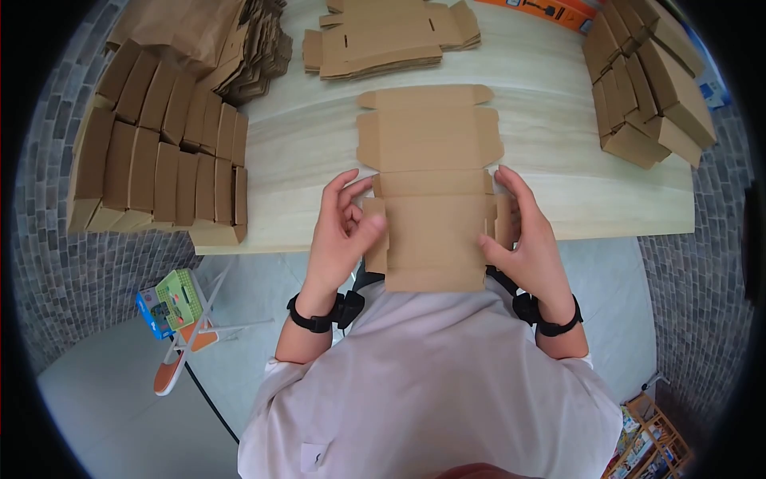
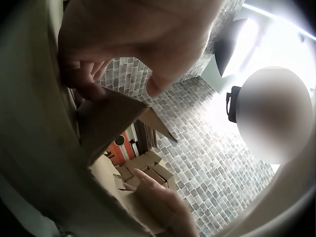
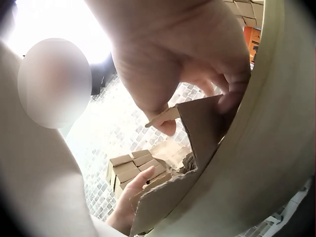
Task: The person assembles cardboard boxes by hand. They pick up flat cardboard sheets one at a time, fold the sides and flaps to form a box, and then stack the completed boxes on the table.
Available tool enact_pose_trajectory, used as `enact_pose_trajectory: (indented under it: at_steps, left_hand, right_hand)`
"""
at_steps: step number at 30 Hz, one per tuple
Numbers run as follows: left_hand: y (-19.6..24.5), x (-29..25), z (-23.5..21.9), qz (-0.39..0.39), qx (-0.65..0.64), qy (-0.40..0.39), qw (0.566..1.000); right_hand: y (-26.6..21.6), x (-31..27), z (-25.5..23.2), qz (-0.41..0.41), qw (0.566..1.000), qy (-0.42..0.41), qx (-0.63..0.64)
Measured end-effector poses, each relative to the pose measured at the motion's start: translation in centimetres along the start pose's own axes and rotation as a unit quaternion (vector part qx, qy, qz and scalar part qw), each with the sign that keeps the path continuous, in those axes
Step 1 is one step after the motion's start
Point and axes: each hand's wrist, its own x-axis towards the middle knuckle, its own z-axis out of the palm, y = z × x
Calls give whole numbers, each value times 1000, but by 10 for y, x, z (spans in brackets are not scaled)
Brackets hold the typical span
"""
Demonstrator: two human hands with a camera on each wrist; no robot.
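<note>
A flat-cut brown cardboard box blank [image 1: 435,227] lies lengthwise at the table's front edge, its near panel reaching past that edge. Its side flaps stand raised near the person. My left hand [image 1: 341,231] is at the left flap [image 2: 116,118]; bent fingers touch the flap's outer side, while the thumb hangs clear of the corner in the left wrist view. On the other side, my right hand [image 1: 531,227] holds the right flap [image 3: 197,126] between thumb and fingers, the thumb hooked over to the inner side. Part of the fingers is hidden behind the flaps.
Rows of folded boxes [image 1: 132,160] stand at the table's left, with stacked cardboard [image 1: 255,52] behind them. More flat blanks [image 1: 391,40] lie at the back. Further boxes [image 1: 650,80] are piled at the right. An orange package [image 1: 550,9] sits at the far edge.
</note>
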Motion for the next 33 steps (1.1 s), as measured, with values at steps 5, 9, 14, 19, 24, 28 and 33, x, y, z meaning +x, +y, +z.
enact_pose_trajectory:
  at_steps: [5, 9, 14, 19, 24, 28, 33]
  left_hand:
    - [0, -8, 13, 40, 62, 7, 997]
    - [-1, -3, 12, 29, -47, 13, 998]
    - [5, 8, 8, 18, -74, 27, 997]
    - [6, 13, -1, 10, -17, -2, 1000]
    - [5, 23, -6, 11, -117, -12, 993]
    - [-8, 41, -15, -18, -219, -57, 974]
    - [7, 36, 3, 2, -217, 16, 976]
  right_hand:
    - [5, -7, -6, 69, 990, -15, 123]
    - [14, -6, 2, 78, 977, 11, 196]
    - [14, -2, 5, 67, 987, 0, 146]
    - [12, 1, 5, 80, 979, 12, 189]
    - [15, 6, 0, 95, 971, -6, 220]
    - [15, 14, 1, 107, 931, -12, 349]
    - [9, 18, 1, 116, 928, -39, 353]
